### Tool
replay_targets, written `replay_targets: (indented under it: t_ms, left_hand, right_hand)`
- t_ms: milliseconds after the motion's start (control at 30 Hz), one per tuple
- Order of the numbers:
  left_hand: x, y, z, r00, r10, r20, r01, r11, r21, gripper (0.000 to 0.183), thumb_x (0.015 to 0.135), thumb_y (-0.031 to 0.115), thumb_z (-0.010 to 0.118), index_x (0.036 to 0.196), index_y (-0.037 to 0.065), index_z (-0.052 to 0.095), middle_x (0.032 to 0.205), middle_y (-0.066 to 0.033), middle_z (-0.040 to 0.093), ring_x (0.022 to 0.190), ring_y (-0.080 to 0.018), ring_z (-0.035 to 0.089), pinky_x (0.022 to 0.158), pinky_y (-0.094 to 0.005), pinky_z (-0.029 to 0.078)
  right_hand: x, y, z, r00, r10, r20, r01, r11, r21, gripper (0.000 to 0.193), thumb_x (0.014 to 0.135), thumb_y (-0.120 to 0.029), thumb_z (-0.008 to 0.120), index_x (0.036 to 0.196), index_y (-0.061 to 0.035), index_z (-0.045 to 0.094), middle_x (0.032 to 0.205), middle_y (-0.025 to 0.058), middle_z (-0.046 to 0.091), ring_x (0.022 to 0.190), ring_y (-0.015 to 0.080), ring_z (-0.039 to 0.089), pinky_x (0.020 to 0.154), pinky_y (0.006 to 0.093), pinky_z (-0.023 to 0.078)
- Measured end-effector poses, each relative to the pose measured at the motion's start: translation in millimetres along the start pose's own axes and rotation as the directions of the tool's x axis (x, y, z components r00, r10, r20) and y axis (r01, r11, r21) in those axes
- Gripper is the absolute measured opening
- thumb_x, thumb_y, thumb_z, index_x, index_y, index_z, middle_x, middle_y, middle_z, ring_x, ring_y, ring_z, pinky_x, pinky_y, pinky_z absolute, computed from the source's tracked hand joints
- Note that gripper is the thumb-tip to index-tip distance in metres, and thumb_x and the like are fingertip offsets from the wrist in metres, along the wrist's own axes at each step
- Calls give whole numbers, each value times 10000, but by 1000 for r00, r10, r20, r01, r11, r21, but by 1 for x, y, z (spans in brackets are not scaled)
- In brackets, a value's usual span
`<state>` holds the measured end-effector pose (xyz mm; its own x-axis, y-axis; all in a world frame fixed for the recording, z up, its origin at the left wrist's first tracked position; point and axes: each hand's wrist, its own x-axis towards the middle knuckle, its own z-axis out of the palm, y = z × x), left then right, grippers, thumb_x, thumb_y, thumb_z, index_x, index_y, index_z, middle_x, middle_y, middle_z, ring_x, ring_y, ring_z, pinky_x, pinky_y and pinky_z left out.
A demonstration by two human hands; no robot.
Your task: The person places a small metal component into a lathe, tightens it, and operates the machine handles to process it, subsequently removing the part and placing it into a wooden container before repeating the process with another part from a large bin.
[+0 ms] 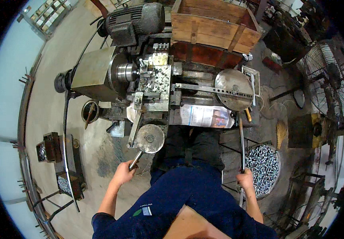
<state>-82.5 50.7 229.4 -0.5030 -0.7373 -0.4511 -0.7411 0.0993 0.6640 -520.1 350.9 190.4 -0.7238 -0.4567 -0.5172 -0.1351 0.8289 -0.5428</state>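
Observation:
My left hand [125, 173] is closed round the end of a short metal lever handle [136, 160], which sticks out from a small round steel disc [150, 138] at the front of a lathe. My right hand [245, 179] grips a long metal lever [242, 145] that runs up toward a larger steel disc [228, 83]. A perforated flat bar [204, 88] links that disc to the carriage [155, 81], whose top is strewn with metal chips. Left of the carriage sits the shiny spindle chuck [125, 73]. Whether a workpiece is in it is too small to tell.
A round tray of small metal parts [263, 167] stands beside my right hand. Printed paper [204, 115] lies along the machine's front. Behind are a motor [134, 20] and a wooden crate [212, 32]. A fan [325, 79] stands right; parts boxes [49, 147] and a long bar [65, 159] are left.

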Motion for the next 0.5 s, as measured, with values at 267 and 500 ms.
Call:
replay_targets:
  t_ms: [267,500]
  left_hand:
    - [1,4,0,1000,-9,6,9,1000,2,280,720,55,572,996,48,621,809,-169,642,770,-334,627,700,-385,488]
    - [-4,1,-6,998,-47,50,42,996,84,288,753,103,621,1036,46,614,824,-143,658,755,-274,639,701,-365,486]
  right_hand:
    - [-1,-8,6,993,71,90,-76,996,56,281,597,-162,598,824,3,622,602,114,577,553,198,569,497,335,429]
    - [61,25,-60,989,-95,-113,6,790,-613,360,671,-378,597,725,-23,627,814,212,629,765,373,619,664,456,495]
